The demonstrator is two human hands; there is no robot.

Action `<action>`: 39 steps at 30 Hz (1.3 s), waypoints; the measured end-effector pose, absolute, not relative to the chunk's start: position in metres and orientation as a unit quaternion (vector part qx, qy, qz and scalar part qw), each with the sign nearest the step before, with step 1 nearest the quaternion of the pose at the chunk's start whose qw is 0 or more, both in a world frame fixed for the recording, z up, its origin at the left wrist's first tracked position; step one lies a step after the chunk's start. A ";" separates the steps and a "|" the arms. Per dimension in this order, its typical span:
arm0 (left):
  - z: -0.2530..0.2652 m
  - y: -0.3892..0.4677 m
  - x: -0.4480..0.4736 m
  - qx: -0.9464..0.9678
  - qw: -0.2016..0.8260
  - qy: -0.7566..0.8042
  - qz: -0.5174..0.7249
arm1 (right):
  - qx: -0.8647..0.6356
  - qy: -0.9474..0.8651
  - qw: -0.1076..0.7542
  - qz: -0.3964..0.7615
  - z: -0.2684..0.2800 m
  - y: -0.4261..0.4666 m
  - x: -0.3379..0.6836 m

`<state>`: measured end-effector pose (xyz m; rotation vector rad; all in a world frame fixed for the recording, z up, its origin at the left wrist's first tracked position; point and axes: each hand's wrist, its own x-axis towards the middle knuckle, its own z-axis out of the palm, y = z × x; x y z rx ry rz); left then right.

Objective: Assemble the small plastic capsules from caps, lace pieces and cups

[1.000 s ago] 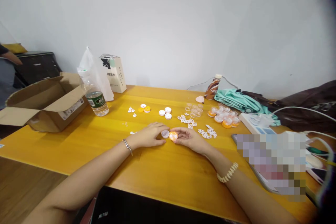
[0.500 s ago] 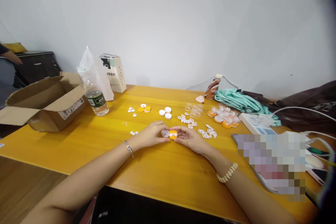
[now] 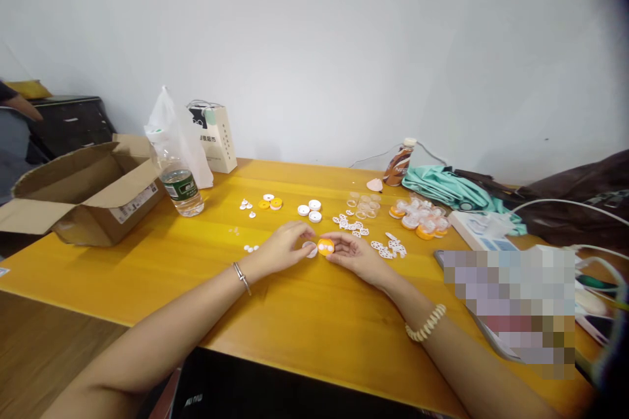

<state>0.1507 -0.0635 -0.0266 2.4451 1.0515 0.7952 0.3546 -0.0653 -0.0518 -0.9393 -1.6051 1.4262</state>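
Observation:
Over the middle of the table, my left hand (image 3: 284, 247) pinches a round translucent plastic piece (image 3: 310, 251), its thumb across the near face. Close beside it, my right hand (image 3: 361, 260) grips a round orange plastic case (image 3: 324, 244) by its edge, with small white parts showing on its face. Whether the two pieces touch, I cannot tell. Beyond my hands lie white round cases (image 3: 314, 217), yellow and white ones (image 3: 276, 203), and clear rings (image 3: 363, 206). Flat white openwork pieces (image 3: 388, 249) are scattered by my right hand, with small white discs (image 3: 251, 249) by my left forearm.
A water bottle (image 3: 181, 186) and an open cardboard box (image 3: 105, 190) stand at left, with a paper bag (image 3: 219, 144) behind. At right are orange-and-clear cases (image 3: 422, 219), a brown drink bottle (image 3: 399, 163), a teal cloth (image 3: 442, 186) and a tablet-like device (image 3: 491, 334).
My left thumb has come up over the translucent piece, which has turned slightly. The orange case has tipped a little in my right hand. The other things lie as before.

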 end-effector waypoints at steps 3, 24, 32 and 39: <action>-0.030 -0.061 0.146 0.884 0.163 0.372 0.232 | -0.400 -0.631 0.400 0.531 -0.054 -0.062 0.357; -0.023 -0.051 0.150 0.696 0.573 0.268 0.340 | -0.419 -0.614 0.421 0.520 -0.046 -0.067 0.353; -0.028 -0.052 0.150 0.726 0.544 0.251 0.338 | -0.417 -0.616 0.410 0.527 -0.043 -0.068 0.352; -0.029 -0.052 0.149 0.780 0.456 0.276 0.328 | -0.402 -0.616 0.401 0.546 -0.045 -0.070 0.351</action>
